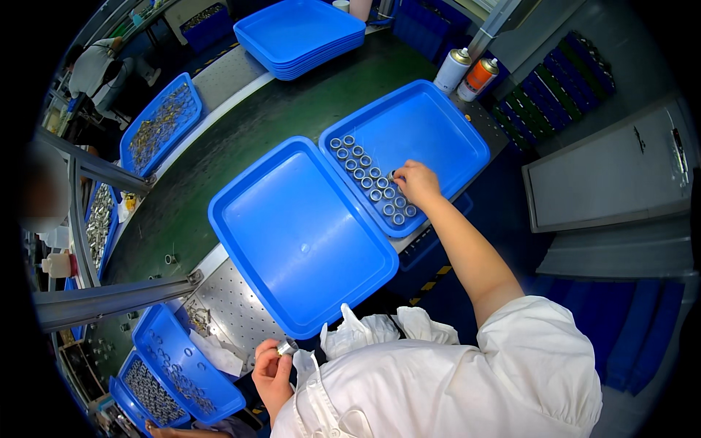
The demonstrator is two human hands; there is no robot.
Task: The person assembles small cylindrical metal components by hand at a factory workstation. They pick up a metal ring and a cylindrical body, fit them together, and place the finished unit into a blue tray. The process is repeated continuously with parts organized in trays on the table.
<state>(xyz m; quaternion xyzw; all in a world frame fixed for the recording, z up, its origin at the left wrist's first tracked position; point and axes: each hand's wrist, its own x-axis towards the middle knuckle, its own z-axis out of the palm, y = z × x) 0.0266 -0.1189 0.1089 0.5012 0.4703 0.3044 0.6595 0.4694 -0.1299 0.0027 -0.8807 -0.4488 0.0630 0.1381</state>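
Note:
My right hand [418,182] reaches over the far blue tray [431,124], its fingertips pinched on a short metal sleeve [393,175]. Several more metal sleeves [358,151] stand on end beside it in slanting rows along the tray's left side. Close to my body, my left hand [273,371] grips another metal sleeve [287,347] between thumb and fingers. A second blue tray [299,233] lies between my hands, next to the far one, with its bare bottom showing.
A stack of blue trays [299,33] stands across the green conveyor [190,204]. Two spray cans [478,79] stand beyond the far tray. At lower left are trays of metal rings [182,365] and a metal frame bar [117,301]. Other people are at the left.

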